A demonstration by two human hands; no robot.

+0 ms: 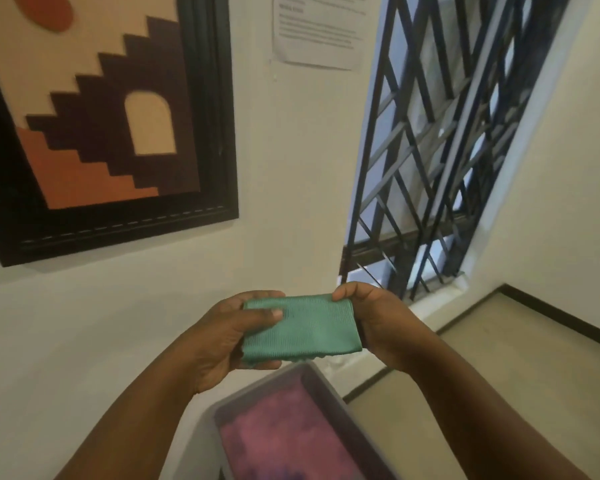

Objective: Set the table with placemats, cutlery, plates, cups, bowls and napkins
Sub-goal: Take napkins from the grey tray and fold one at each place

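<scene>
While one folded green napkin (pixel 303 329) hangs between them, left hand (pixel 222 341) and right hand (pixel 374 320) each grip it.

Black-framed stepped-pattern wall picture (pixel 94 123) hangs left of a printed white paper notice (pixel 317 32). Dark metal lattice window grille (pixel 437 140) stands right of the notice. Grey rectangular bin with pinkish-purple contents (pixel 284 434) sits well below it.

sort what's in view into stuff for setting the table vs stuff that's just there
For the job:
green folded napkin, gripped by left hand and right hand

Just there:
framed picture, paper notice, window grille, grey bin holding purple cloth
</scene>
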